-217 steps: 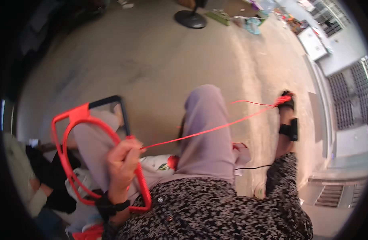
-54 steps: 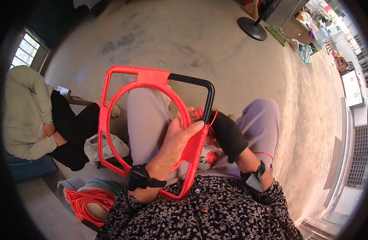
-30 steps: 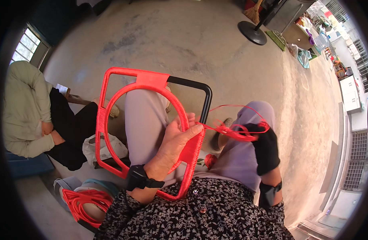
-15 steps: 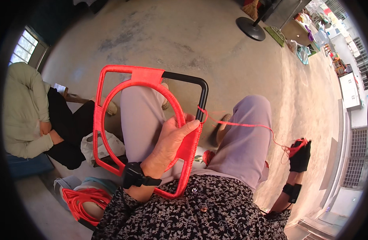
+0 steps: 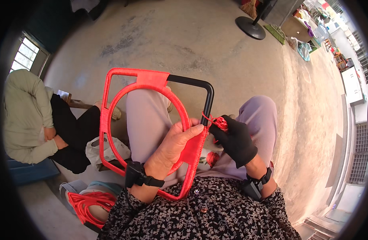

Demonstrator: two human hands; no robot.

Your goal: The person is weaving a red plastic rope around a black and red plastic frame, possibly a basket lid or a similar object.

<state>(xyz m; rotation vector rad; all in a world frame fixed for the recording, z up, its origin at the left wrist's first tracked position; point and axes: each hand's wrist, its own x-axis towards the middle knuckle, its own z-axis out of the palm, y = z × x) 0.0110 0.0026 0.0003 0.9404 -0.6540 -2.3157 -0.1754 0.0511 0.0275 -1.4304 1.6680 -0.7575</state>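
My bare left hand [image 5: 172, 143] grips the right side of a square frame with a ring inside it [image 5: 105, 120], held over my lap. Red cord wraps most of the frame, while its upper right corner is bare black tube [image 5: 208, 90]. In a black glove, my right hand [image 5: 236, 141] is closed on a small bundle of red cord [image 5: 220, 123] just right of that tube. A strand loops from the bundle around the tube, close to my left thumb. The gloved fingertips are partly hidden.
On the left sits a person in a pale green top [image 5: 26, 116]. A white plastic bag [image 5: 96, 152] lies beside my knee, with a coil of red cord [image 5: 90, 206] below it. A round black stand base [image 5: 250, 28] and a green broom [image 5: 276, 34] are at the far right.
My right hand has come in from the far right to beside the frame, bringing the cord bundle. The long taut strand is now short. The frame has shifted slightly right and down.
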